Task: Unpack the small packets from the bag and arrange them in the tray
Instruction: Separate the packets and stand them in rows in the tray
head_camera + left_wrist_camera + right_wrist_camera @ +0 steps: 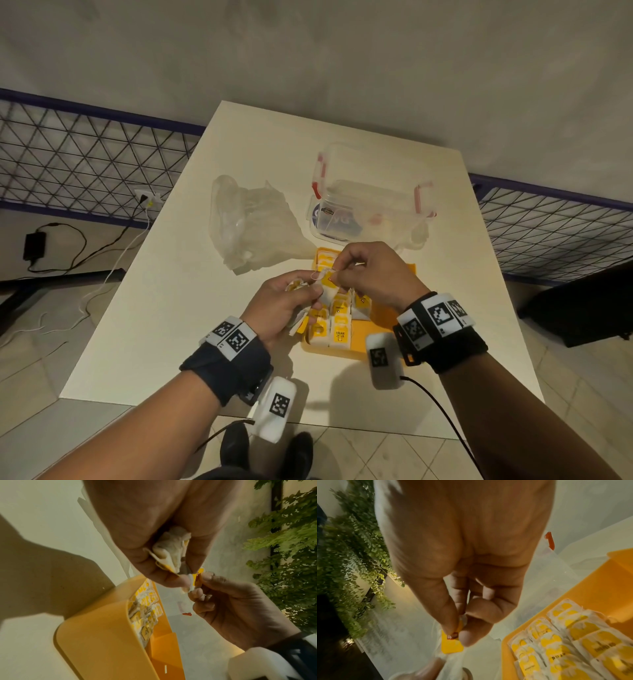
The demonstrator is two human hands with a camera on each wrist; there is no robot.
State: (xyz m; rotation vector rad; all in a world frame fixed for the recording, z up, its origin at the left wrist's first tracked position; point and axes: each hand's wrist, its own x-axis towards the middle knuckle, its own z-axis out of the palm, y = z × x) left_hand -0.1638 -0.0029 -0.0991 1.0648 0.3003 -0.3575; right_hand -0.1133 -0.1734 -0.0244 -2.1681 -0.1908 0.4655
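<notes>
1. We see 2 hands over 1 yellow tray (383, 315) on the white table (191, 308).
2. Our left hand (284, 305) is curled round a bunch of small packets (171, 547). We cannot count them.
3. Our right hand (373, 270) pinches 1 packet (452, 645) by its yellow tag, thumb against fingertips. It hangs just above the tray, touching the bunch.
4. The tray holds rows of white and yellow packets (339, 329) on its left side. Some are hidden by our hands, so we cannot count them all. Its right side shows bare yellow.
5. 1 crumpled clear bag (250, 222) lies left of the tray.
6. 1 clear box (373, 192) with red clips sits behind the tray. Something blue is inside.
</notes>
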